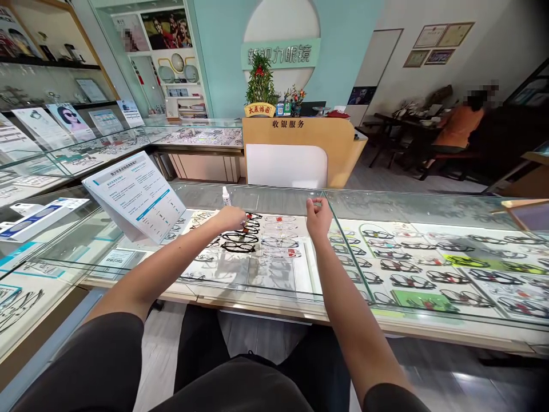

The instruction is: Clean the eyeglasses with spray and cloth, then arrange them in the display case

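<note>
My left hand (232, 218) is closed above the left part of the glass display counter, fingers pointing down and partly hidden; whatever they may pinch is too small to make out. Just below it lies a column of dark-framed eyeglasses (238, 247). A small white bottle (226, 196) stands just behind this hand. Beside the dark frames are clear-framed eyeglasses (279, 242), some with red tags. My right hand (319, 218) is held near the seam of the glass, its fingers curled in with nothing visible in them.
A white tent-shaped sign (136, 197) stands on the counter at the left. More eyeglasses (401, 266) fill the case on the right. Beyond the glass counter (274, 197) is a wooden cashier desk (343, 150). A person in orange (461, 126) sits at the far right.
</note>
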Demonstrator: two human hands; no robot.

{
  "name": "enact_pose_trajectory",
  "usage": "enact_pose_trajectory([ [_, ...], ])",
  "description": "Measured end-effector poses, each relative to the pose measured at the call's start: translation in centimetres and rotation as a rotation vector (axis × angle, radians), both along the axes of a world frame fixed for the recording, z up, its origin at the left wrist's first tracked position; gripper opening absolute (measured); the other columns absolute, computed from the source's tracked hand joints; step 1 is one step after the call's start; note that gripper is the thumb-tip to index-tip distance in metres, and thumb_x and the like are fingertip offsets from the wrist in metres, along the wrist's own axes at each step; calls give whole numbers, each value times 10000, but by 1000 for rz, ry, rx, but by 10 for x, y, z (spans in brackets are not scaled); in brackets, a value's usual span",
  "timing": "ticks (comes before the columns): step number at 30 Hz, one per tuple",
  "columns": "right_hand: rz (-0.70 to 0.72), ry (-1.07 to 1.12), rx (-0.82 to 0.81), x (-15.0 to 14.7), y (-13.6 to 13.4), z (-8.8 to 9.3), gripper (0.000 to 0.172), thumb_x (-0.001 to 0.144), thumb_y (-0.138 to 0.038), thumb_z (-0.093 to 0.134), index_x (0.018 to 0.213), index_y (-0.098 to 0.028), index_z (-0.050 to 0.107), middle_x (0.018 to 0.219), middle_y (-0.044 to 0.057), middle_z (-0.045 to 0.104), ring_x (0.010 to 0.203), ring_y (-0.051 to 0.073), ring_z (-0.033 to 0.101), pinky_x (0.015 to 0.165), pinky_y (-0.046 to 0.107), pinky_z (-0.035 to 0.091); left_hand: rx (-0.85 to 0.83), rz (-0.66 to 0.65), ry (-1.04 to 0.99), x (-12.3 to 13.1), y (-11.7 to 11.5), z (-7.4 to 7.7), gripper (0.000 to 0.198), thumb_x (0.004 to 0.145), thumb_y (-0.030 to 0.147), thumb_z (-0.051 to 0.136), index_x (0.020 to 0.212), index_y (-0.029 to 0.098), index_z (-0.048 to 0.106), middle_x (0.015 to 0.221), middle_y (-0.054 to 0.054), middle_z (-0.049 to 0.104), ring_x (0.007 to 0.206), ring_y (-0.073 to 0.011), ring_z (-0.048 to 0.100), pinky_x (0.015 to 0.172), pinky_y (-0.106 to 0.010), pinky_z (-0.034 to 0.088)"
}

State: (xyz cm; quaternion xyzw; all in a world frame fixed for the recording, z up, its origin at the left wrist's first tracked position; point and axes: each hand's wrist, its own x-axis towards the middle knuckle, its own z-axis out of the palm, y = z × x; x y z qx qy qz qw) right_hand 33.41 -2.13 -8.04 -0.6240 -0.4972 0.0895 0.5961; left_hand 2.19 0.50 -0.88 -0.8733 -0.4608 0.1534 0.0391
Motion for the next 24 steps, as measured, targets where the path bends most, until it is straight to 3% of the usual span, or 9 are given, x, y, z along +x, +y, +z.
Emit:
enact_pose_trajectory([
  [7,26,22,15,-4,-4,2,762,1071,-830,339,835,-216,722,566,-44,382,600,193,424,668,352,312,-32,10,-25,-1,5,-4,253,920,231,681,1076,250,879,1133,-142,851,1074,-315,792,908,-365,557],
  [11,66,85,-24,-5,-5,4,852,1014,-928,316,759,-221,716,548,-53,294,568,185,365,640,361,287,-33,24,-35,-1,7,-4,231,945,291,666,1034,239,872,1112,-145,849,1065,-320,791,923,-377,568],
  [19,121,195,-39,-4,-4,8,847,888,-1037,417,641,-246,590,566,-45,310,583,160,318,609,349,281,-15,78,-68,0,22,-4,374,978,384,659,1277,235,825,1221,-175,835,1132,-352,784,966,-404,575],
  [24,154,225,-56,-2,-4,8,811,850,-1015,543,580,-251,503,569,-45,315,577,139,289,583,340,267,-35,86,-65,4,35,-14,339,952,396,716,1228,242,837,1228,-169,837,1149,-354,783,973,-403,572],
])
